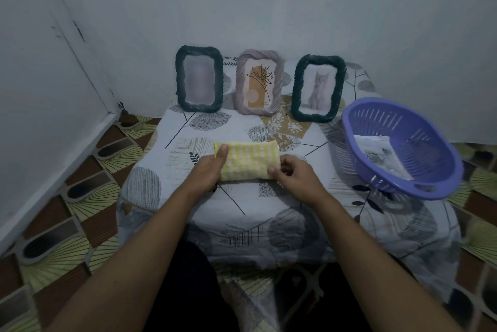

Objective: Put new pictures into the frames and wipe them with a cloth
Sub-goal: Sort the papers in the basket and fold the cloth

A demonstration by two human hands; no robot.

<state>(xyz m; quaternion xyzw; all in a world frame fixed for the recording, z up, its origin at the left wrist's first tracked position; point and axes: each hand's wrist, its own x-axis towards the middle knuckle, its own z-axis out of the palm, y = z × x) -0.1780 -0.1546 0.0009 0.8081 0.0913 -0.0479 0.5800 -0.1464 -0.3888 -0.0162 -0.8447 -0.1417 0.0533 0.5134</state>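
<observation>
On the table (242,205), a basket (427,143) holds a picture (382,155); left hand (207,171) and right hand (298,178) grip the cloth (247,162).

Two arms, one person. Left forearm (139,251) and right forearm (376,251): both bare along the whole visible length, from the lower picture edge up to the wrist. Left hand (208,170) and right hand (295,175): bare, thumbnails cut short and plain. Clothing: one dark, near-black garment (185,291) over the lap, seen between the arms below the near edge of the table (242,205). Cut and fabric too dim to tell.
</observation>
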